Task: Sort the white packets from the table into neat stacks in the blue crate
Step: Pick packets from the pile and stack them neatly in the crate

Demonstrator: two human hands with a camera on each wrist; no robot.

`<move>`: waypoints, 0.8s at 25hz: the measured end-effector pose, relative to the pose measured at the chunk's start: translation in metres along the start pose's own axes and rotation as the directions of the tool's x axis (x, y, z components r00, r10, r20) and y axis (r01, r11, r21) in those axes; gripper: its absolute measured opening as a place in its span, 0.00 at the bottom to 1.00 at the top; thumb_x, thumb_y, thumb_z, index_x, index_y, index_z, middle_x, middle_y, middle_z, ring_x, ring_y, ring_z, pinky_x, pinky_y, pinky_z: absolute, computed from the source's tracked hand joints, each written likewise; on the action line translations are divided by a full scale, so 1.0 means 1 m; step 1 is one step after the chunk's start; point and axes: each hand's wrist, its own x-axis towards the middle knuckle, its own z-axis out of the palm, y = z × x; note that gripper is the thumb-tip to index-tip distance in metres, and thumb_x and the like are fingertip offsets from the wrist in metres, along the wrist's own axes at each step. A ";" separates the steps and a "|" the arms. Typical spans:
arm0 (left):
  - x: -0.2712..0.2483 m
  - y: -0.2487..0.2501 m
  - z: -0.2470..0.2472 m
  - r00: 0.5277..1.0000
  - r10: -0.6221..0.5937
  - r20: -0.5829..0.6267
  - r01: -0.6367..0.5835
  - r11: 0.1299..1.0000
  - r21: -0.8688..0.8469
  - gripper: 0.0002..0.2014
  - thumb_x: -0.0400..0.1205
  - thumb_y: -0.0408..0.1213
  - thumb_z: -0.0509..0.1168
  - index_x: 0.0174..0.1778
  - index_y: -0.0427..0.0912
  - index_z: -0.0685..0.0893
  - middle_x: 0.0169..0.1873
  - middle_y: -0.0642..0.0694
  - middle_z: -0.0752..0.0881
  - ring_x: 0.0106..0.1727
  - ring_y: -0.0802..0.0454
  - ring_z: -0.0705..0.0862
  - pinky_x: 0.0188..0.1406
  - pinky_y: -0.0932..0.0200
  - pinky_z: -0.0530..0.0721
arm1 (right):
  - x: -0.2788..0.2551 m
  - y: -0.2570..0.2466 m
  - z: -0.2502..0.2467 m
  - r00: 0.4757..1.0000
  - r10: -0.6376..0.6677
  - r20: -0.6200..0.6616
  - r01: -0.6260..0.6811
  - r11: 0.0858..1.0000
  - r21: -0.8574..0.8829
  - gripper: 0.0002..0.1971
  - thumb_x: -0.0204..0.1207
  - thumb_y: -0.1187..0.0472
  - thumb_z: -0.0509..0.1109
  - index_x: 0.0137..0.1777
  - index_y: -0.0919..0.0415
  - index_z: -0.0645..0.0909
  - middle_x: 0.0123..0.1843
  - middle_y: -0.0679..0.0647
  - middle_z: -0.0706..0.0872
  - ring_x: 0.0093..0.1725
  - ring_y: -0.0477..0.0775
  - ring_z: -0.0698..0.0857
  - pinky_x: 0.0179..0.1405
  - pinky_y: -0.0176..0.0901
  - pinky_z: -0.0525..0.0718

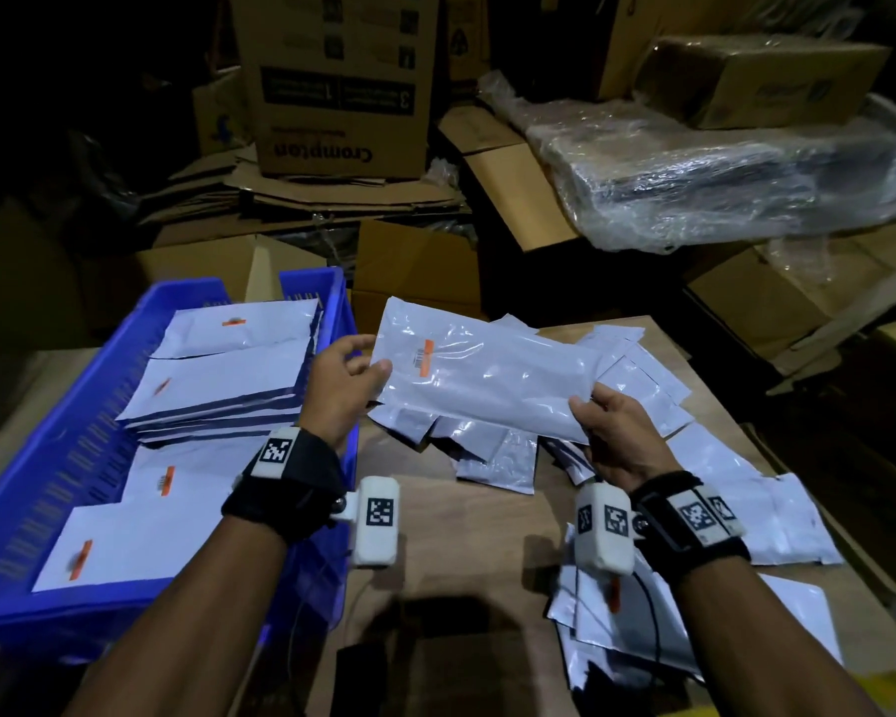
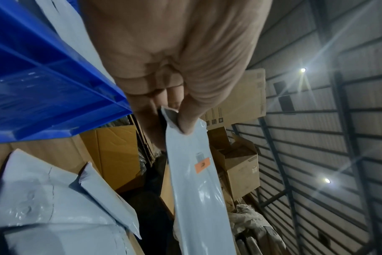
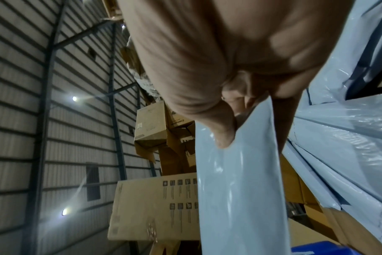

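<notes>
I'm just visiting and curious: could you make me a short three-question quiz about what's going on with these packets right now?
1. True or false: both hands hold the same white packet.
2. Multiple choice: the blue crate sits to the person's A) left, B) right, C) behind the cardboard boxes.
3. Fill in: the label on the held packet is ____ in colour.

Key
1. True: the left hand pinches one end and the right hand pinches the other, above the loose packets on the table.
2. A.
3. Orange.
</notes>
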 end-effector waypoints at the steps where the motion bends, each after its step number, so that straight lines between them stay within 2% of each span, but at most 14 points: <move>1: 0.000 0.003 -0.001 1.000 0.002 0.012 -0.002 1.000 0.006 0.14 0.84 0.28 0.65 0.66 0.35 0.79 0.50 0.39 0.89 0.43 0.53 0.88 0.38 0.63 0.87 | -0.001 0.000 0.002 1.000 -0.017 -0.003 0.017 1.000 -0.015 0.17 0.84 0.74 0.60 0.71 0.68 0.78 0.62 0.62 0.89 0.57 0.61 0.89 0.53 0.49 0.89; 2: 0.000 0.006 -0.004 1.000 0.007 0.017 -0.007 1.000 0.015 0.12 0.85 0.30 0.64 0.63 0.34 0.81 0.50 0.40 0.89 0.44 0.53 0.88 0.42 0.62 0.87 | -0.003 0.002 0.006 0.999 -0.032 0.004 0.032 0.999 -0.028 0.17 0.83 0.75 0.61 0.71 0.68 0.78 0.61 0.62 0.89 0.57 0.60 0.89 0.51 0.47 0.89; 4: 0.004 0.010 -0.008 1.000 0.013 -0.005 -0.013 0.999 0.030 0.09 0.86 0.33 0.63 0.58 0.34 0.84 0.49 0.39 0.89 0.47 0.49 0.88 0.49 0.53 0.86 | -0.006 0.002 0.014 0.999 -0.047 0.024 0.048 0.998 -0.044 0.18 0.82 0.77 0.62 0.70 0.67 0.78 0.62 0.62 0.89 0.58 0.61 0.89 0.55 0.47 0.89; 6: 0.009 0.009 -0.012 0.996 0.010 -0.084 -0.007 0.999 0.036 0.07 0.86 0.34 0.63 0.51 0.36 0.85 0.46 0.38 0.89 0.46 0.46 0.87 0.52 0.48 0.86 | -0.010 0.002 0.022 0.996 -0.057 0.066 0.059 0.998 -0.033 0.19 0.82 0.77 0.62 0.70 0.66 0.77 0.61 0.62 0.89 0.59 0.61 0.89 0.59 0.49 0.88; 7: 0.011 0.007 -0.014 0.992 0.015 -0.122 -0.010 0.999 0.042 0.07 0.86 0.35 0.62 0.46 0.37 0.84 0.43 0.39 0.88 0.44 0.47 0.86 0.50 0.49 0.85 | -0.012 0.001 0.026 0.995 -0.056 0.078 0.059 0.998 -0.029 0.17 0.83 0.74 0.62 0.70 0.65 0.78 0.60 0.60 0.90 0.58 0.60 0.89 0.57 0.48 0.89; 9: 0.010 0.002 -0.016 0.986 0.024 -0.165 -0.017 0.999 0.045 0.09 0.85 0.35 0.63 0.42 0.35 0.83 0.39 0.38 0.87 0.41 0.47 0.84 0.45 0.52 0.83 | -0.014 -0.003 0.035 0.996 -0.053 0.071 0.057 0.997 -0.046 0.13 0.87 0.62 0.61 0.67 0.64 0.81 0.56 0.55 0.91 0.52 0.56 0.90 0.48 0.44 0.90; 11: 0.009 -0.003 -0.017 0.982 0.023 -0.185 -0.019 1.000 0.022 0.10 0.85 0.35 0.64 0.42 0.33 0.83 0.37 0.37 0.86 0.40 0.47 0.83 0.44 0.51 0.82 | -0.013 -0.006 0.041 0.998 -0.053 0.042 0.057 0.993 -0.105 0.18 0.88 0.49 0.58 0.62 0.59 0.85 0.50 0.51 0.92 0.45 0.50 0.90 0.39 0.41 0.88; 13: 0.007 -0.006 -0.019 0.980 0.011 -0.199 -0.011 1.000 0.002 0.10 0.85 0.37 0.64 0.40 0.36 0.82 0.37 0.36 0.86 0.40 0.46 0.84 0.44 0.51 0.83 | -0.009 -0.006 0.045 0.998 -0.065 0.019 0.067 0.988 -0.136 0.20 0.88 0.47 0.57 0.61 0.58 0.86 0.46 0.49 0.92 0.40 0.47 0.90 0.34 0.39 0.86; 14: 0.007 -0.006 -0.020 0.978 0.002 -0.210 -0.004 1.000 -0.012 0.11 0.85 0.38 0.64 0.38 0.38 0.82 0.37 0.36 0.86 0.40 0.46 0.84 0.44 0.50 0.84 | -0.007 -0.004 0.046 0.997 -0.074 0.005 0.074 0.989 -0.127 0.20 0.88 0.47 0.57 0.61 0.58 0.86 0.48 0.50 0.92 0.41 0.48 0.90 0.36 0.41 0.86; 16: 0.007 -0.008 -0.023 0.969 -0.010 -0.247 0.003 1.000 -0.029 0.14 0.85 0.41 0.64 0.34 0.41 0.81 0.35 0.37 0.85 0.39 0.46 0.83 0.42 0.51 0.83 | -0.003 -0.002 0.049 0.997 -0.079 -0.026 0.076 0.992 -0.096 0.20 0.88 0.47 0.57 0.59 0.57 0.87 0.51 0.53 0.93 0.47 0.54 0.90 0.45 0.50 0.87; 18: 0.007 -0.009 -0.027 0.958 -0.025 -0.286 0.008 0.998 -0.058 0.17 0.85 0.42 0.64 0.34 0.34 0.79 0.33 0.38 0.81 0.36 0.47 0.80 0.40 0.53 0.80 | 0.000 0.000 0.054 0.998 -0.056 -0.033 0.053 0.996 -0.070 0.19 0.87 0.46 0.58 0.56 0.56 0.88 0.52 0.54 0.92 0.50 0.58 0.89 0.53 0.56 0.85; 20: 0.006 -0.008 -0.030 0.947 -0.036 -0.320 0.006 0.996 -0.094 0.20 0.85 0.43 0.63 0.37 0.26 0.76 0.32 0.39 0.77 0.35 0.47 0.76 0.38 0.53 0.77 | 0.001 0.000 0.058 1.000 -0.017 -0.008 0.017 1.000 -0.011 0.20 0.87 0.46 0.59 0.58 0.57 0.87 0.55 0.54 0.92 0.56 0.59 0.89 0.59 0.58 0.84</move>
